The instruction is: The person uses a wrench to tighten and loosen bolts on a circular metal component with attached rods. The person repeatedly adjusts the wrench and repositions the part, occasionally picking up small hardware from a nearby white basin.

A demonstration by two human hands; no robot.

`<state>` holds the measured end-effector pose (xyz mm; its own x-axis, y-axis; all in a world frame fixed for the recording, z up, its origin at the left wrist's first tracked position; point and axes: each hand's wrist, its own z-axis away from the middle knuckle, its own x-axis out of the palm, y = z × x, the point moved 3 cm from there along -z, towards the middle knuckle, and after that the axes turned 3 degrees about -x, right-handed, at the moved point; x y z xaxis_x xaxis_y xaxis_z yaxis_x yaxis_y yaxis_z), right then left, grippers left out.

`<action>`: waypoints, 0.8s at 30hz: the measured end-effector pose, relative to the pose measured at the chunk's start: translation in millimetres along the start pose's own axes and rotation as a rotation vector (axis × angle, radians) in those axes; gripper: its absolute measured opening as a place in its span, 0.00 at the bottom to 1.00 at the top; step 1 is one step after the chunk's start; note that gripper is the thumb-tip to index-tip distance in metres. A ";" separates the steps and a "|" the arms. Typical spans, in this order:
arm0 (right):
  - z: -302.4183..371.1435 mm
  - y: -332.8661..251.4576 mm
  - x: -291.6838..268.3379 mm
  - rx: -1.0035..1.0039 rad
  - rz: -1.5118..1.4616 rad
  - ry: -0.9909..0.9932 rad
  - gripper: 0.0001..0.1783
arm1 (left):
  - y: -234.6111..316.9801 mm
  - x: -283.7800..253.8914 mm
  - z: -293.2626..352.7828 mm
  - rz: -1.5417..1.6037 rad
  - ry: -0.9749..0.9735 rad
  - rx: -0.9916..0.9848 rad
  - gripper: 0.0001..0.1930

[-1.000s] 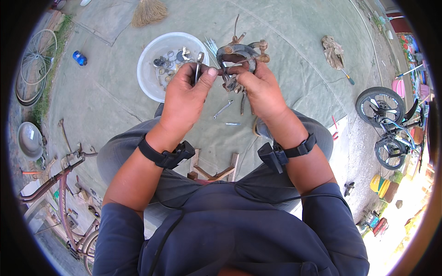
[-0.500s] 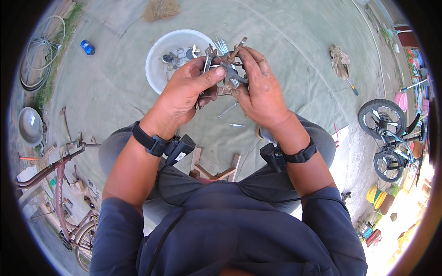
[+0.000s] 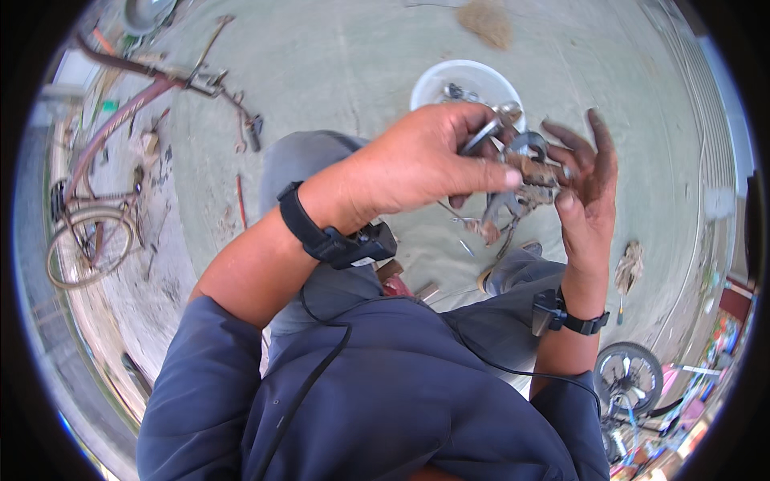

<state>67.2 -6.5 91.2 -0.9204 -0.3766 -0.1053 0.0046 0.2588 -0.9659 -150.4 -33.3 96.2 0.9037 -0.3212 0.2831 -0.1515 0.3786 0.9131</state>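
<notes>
My left hand (image 3: 413, 164) is closed around a rusty metal assembly (image 3: 536, 170) with grey curved arms, its thumb pressed along the near side. A silver wrench (image 3: 480, 138) also sits in that hand, slanting between thumb and fingers. Just right of the assembly, my right hand (image 3: 589, 204) has its fingers spread and raised. Its thumb tip is close to the end of the assembly; whether they touch I cannot tell. Rusty pieces dangle below the assembly. Behind it stands a white tub (image 3: 419, 90) with small metal parts inside, partly hidden by my left hand.
Greenish sheeting (image 3: 321, 88) covers the ground. A small shiny tool (image 3: 467, 247) lies below my hands. An old bicycle frame (image 3: 120, 120) is at the left, a straw broom head (image 3: 484, 22) at the far side, a crumpled cloth (image 3: 630, 266) and another bicycle's wheel (image 3: 630, 377) at the right.
My view and body have turned to the right. My right hand has let go of the assembly and spread its fingers; my left hand keeps hold of it and the wrench.
</notes>
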 end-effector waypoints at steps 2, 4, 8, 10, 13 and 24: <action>3.6 -11.1 25.4 0.084 -0.044 -0.127 0.48 | -5.3 -12.5 35.0 -0.011 0.015 0.060 0.23; 10.1 -19.4 48.7 0.217 -0.080 -0.220 0.47 | -14.2 -23.2 66.3 -0.010 -0.017 0.127 0.24; 18.2 -29.6 85.3 0.418 -0.073 -0.317 0.47 | -27.3 -36.2 105.4 -0.111 -0.042 0.293 0.22; 20.5 -29.8 106.3 0.399 -0.069 -0.341 0.45 | -30.9 -49.1 120.6 -0.187 0.000 0.337 0.22; 20.9 -29.4 133.4 0.360 -0.101 -0.309 0.39 | -41.2 -72.6 138.9 -0.096 0.011 0.276 0.21; 7.6 -36.4 163.8 0.445 -0.037 -0.328 0.29 | -155.6 -233.3 243.4 0.202 0.731 0.010 0.12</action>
<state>-80.7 -84.4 107.3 -0.7536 -0.6538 -0.0686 0.2045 -0.1339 -0.9697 -435.1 -228.5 -40.6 0.8927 0.4124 0.1818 -0.3429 0.3597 0.8677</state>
